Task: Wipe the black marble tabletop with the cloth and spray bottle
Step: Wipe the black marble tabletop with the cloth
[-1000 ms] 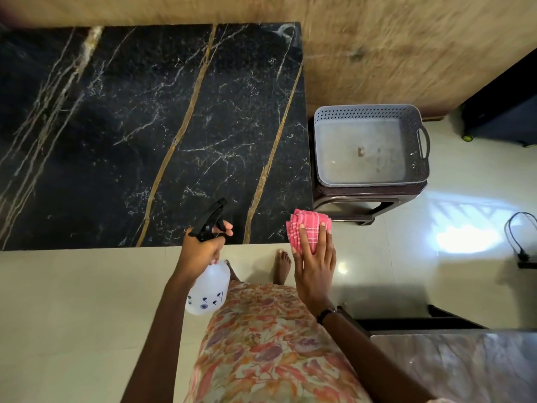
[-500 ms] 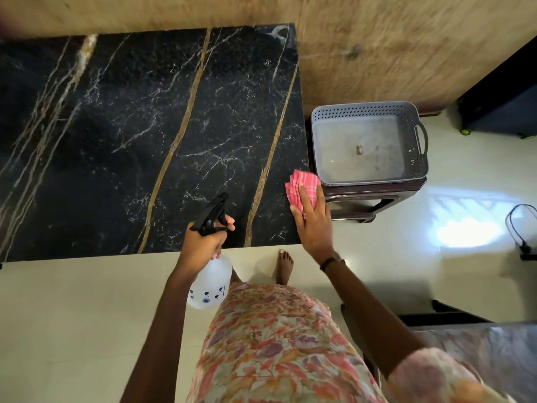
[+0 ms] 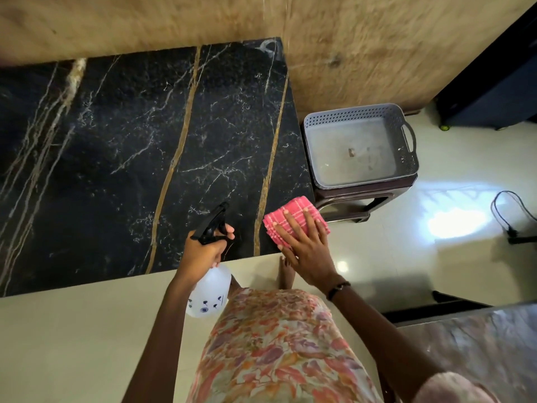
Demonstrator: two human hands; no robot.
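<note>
The black marble tabletop with gold and white veins fills the left and middle of the head view. My right hand lies flat on a folded pink checked cloth, pressing it onto the table's near right corner. My left hand grips the neck of a translucent white spray bottle. Its black trigger head points over the table's near edge, while the bottle body hangs below that edge.
A grey perforated plastic basket sits on a dark brown stool just right of the table. A wooden wall runs behind. A black cable lies on the pale floor at right. A glossy surface shows at bottom right.
My right hand has drawn the cloth back along the table's right edge to the near corner. The spray bottle in my left hand has stayed at the near edge.
</note>
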